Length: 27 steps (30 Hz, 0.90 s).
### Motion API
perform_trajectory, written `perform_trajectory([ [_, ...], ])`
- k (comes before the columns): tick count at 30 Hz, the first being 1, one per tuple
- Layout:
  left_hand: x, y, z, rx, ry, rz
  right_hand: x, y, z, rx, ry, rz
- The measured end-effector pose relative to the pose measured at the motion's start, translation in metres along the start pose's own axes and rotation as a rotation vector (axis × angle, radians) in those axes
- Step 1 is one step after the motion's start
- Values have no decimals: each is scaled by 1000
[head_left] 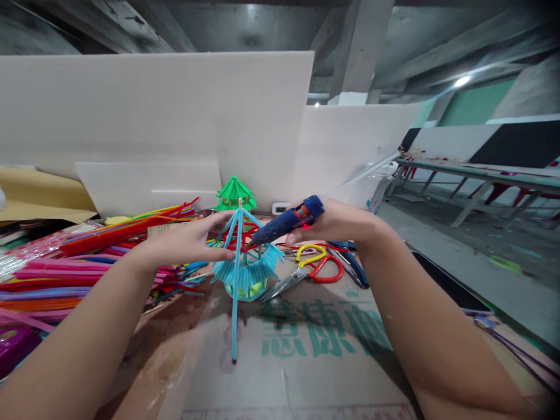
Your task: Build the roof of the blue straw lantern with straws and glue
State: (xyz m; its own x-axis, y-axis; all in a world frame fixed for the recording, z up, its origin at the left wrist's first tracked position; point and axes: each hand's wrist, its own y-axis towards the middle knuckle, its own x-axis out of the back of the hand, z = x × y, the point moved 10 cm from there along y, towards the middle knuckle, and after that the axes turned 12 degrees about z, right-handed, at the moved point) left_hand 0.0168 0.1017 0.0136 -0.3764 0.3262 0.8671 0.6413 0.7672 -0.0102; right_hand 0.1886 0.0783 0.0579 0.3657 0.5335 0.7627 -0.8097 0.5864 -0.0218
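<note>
Bkgd is being filled by a wide, flat white board (153, 111); below it, work is being carried on a beige cardboard sheet w/ green printing (284, 376). On the left, bundles of multicoloured fuzzy strips (56, 277) are being stored. Approx. centre, on the cardboard, a light-blue tiered fuzzy-strip model (260, 271) is being built up: its pleated lower fringe (273, 258) looks done on the visible side, whereas the thin blue upper ribs (252, 217) are being left uncovered, so prob. that part's unfinished. The ribs are being spanned by the L hand (188, 240), thumb & fingers apart; whether anything's being pinched can't be told. Inside the R hand (335, 223), a dark-blue plastic glue gun (282, 227) is being gripped, nozzle being pointed into the model. Yellow-and-red-handled metal scissors (289, 282) aren't being used. Behind, a small bright-green tiered model (235, 191) is being partly hidden.
</note>
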Motion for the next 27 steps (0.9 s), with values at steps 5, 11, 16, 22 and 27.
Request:
perform_trajectory([
  [5,0,0,-1,16,17,15,-1,0,0,-19,16,-11],
  [11,1,-2,-1,49,42,3,-1,0,-1,-24,53,-4],
  [16,1,-3,-12,21,44,34,-2,0,0,-3,26,20],
  [22,1,-2,-4,21,60,9,-3,-3,0,0,28,58],
  [27,-1,-1,-4,-8,10,2,28,-18,-20,-21,22,-101],
])
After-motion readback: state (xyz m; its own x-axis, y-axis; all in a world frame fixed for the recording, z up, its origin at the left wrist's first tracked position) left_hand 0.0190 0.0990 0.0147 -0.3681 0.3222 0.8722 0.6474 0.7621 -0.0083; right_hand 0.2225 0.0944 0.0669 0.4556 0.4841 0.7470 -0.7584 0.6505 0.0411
